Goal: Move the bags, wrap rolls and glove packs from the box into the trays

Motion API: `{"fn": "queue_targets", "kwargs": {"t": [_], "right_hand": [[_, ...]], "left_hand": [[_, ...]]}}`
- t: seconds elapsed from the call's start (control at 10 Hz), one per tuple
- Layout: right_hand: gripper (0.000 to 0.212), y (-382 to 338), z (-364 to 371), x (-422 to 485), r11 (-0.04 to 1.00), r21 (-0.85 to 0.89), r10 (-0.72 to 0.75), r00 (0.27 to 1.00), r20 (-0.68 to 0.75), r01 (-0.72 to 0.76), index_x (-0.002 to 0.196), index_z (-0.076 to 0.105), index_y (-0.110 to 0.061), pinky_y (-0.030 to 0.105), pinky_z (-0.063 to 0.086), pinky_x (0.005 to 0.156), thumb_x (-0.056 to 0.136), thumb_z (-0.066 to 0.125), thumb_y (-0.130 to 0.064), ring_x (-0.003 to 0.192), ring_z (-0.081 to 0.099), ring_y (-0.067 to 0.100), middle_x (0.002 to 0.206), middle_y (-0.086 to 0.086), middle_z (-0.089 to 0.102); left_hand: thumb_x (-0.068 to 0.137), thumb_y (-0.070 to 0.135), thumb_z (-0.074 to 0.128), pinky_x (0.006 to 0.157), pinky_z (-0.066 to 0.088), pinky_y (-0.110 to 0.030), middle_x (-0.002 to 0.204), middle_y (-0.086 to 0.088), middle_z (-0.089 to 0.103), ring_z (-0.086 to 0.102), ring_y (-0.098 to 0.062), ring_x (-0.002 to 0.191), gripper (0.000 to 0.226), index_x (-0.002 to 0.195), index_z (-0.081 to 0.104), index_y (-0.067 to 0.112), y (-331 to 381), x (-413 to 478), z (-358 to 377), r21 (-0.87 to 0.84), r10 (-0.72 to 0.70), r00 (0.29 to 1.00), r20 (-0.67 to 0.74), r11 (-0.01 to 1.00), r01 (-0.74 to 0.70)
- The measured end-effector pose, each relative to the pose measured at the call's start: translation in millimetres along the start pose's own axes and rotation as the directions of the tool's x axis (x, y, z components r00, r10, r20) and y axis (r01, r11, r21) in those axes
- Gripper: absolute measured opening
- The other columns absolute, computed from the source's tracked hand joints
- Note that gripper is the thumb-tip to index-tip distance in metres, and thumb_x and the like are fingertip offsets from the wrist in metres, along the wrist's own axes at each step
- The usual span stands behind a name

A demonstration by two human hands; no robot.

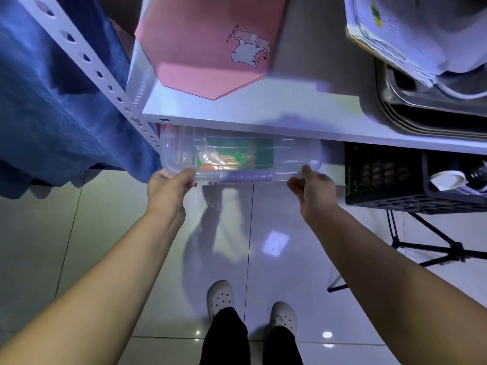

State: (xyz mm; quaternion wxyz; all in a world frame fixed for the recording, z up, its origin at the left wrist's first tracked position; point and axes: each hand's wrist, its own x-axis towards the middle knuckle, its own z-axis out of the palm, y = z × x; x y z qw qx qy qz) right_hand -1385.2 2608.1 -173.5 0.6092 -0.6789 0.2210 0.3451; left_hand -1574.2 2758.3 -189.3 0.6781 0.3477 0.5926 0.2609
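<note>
A clear plastic tray sits on the lower shelf, partly under the white shelf board. Inside it lies a green pack printed with a glove picture. My left hand grips the tray's front rim at its left corner. My right hand holds the front rim at the right corner. The back of the tray is hidden under the shelf board. A pink cardboard box with a cat drawing lies on top of the upper shelf.
A perforated white rack post runs diagonally at left, with blue cloth behind it. A black crate stands right of the tray. Metal trays and papers sit top right. A tripod stands on the tiled floor.
</note>
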Motion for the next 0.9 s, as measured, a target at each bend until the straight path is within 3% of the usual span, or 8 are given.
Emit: {"fn": "queue_targets", "kwargs": {"t": [0.1, 0.2, 0.3, 0.5, 0.6, 0.7, 0.8, 0.9], "right_hand": [[0.014, -4.5, 10.1, 6.0, 0.999, 0.035, 0.008, 0.999, 0.036, -0.009, 0.079, 0.052, -0.003, 0.032, 0.058, 0.077, 0.092, 0.053, -0.005, 0.058, 0.06, 0.017, 0.07, 0.011, 0.056], [0.006, -3.1, 16.4, 9.4, 0.999, -0.044, 0.017, 0.998, 0.052, -0.015, 0.097, 0.053, 0.0, 0.035, 0.056, 0.086, 0.092, 0.051, -0.003, 0.048, 0.064, 0.012, 0.07, 0.01, 0.06], [0.022, 2.8, 14.2, 11.1, 0.995, -0.101, 0.017, 1.0, 0.021, -0.014, 0.113, 0.052, 0.002, 0.033, 0.055, 0.085, 0.093, 0.052, -0.005, 0.059, 0.063, 0.016, 0.074, 0.009, 0.061], [0.009, 20.6, -6.4, -5.6, 0.973, -0.23, -0.014, 0.997, 0.077, 0.032, 0.092, 0.054, -0.005, 0.021, 0.054, 0.06, 0.094, 0.047, -0.001, 0.059, 0.05, 0.016, 0.068, 0.008, 0.05], [0.009, 28.1, -23.6, -13.2, 0.961, -0.275, -0.006, 0.998, 0.061, 0.023, 0.093, 0.056, -0.004, 0.021, 0.054, 0.06, 0.093, 0.048, 0.0, 0.062, 0.053, 0.017, 0.071, 0.01, 0.053], [0.014, 29.0, -38.2, -24.0, 0.949, -0.314, 0.007, 0.998, 0.059, 0.012, 0.102, 0.057, -0.002, 0.023, 0.054, 0.066, 0.092, 0.048, 0.0, 0.066, 0.058, 0.017, 0.076, 0.01, 0.057], [0.015, 21.9, -47.7, -36.8, 0.933, -0.354, -0.031, 0.996, 0.085, 0.059, 0.102, 0.057, -0.001, 0.02, 0.053, 0.062, 0.092, 0.046, 0.001, 0.065, 0.057, 0.016, 0.075, 0.009, 0.057], [0.015, 11.4, -59.8, -56.9, 0.896, -0.43, -0.075, 0.992, 0.105, 0.114, 0.101, 0.057, -0.003, 0.015, 0.052, 0.052, 0.093, 0.045, -0.001, 0.063, 0.056, 0.015, 0.075, 0.007, 0.057]], "left_hand": [[0.079, -0.005, 0.062, 0.05, 0.037, -0.029, 0.072, -0.012, 0.054, 0.048, -0.021, 0.051, 0.022, 0.076, 0.047, 0.01, 8.3, 14.5, 10.6, 0.03, -0.001, 1.0, -0.008, 1.0, 0.002], [0.082, 0.001, 0.063, 0.05, 0.036, -0.029, 0.089, -0.015, 0.056, 0.05, -0.021, 0.062, 0.025, 0.093, 0.044, 0.013, 10.4, 24.0, 17.7, 0.068, -0.049, 0.999, 0.015, 0.997, 0.048], [0.084, 0.006, 0.063, 0.049, 0.038, -0.027, 0.093, -0.012, 0.056, 0.053, -0.022, 0.067, 0.025, 0.088, 0.043, 0.019, 11.8, 27.4, 21.0, 0.115, -0.067, 0.998, 0.017, 0.991, 0.064], [0.088, 0.007, 0.059, 0.05, 0.04, -0.023, 0.102, -0.01, 0.055, 0.052, -0.014, 0.068, 0.025, 0.103, 0.042, 0.02, 19.4, 37.8, 25.9, 0.072, -0.105, 0.994, -0.001, 0.992, 0.105], [0.088, 0.013, 0.059, 0.069, 0.049, -0.031, 0.103, -0.01, 0.056, 0.056, -0.02, 0.081, 0.032, 0.117, 0.045, 0.013, 18.9, 38.5, 30.0, 0.109, -0.144, 0.989, -0.042, 0.983, 0.148], [0.09, 0.019, 0.056, 0.095, 0.042, -0.039, 0.105, -0.007, 0.057, 0.057, -0.02, 0.101, 0.023, 0.108, 0.044, 0.011, 21.8, 31.0, 33.0, 0.084, -0.254, 0.963, -0.086, 0.962, 0.261], [0.091, 0.01, 0.049, 0.077, 0.047, -0.031, 0.086, -0.006, 0.054, 0.055, -0.022, 0.078, 0.012, 0.079, 0.047, 0.013, 25.5, 16.7, 31.2, 0.225, -0.216, 0.974, -0.062, 0.948, 0.225], [0.092, 0.003, 0.043, 0.046, 0.031, -0.02, 0.067, -0.006, 0.043, 0.039, -0.015, 0.053, 0.023, 0.071, 0.042, 0.013, 22.0, -10.1, 27.7, 0.347, -0.148, 0.988, 0.041, 0.929, 0.125]]}}
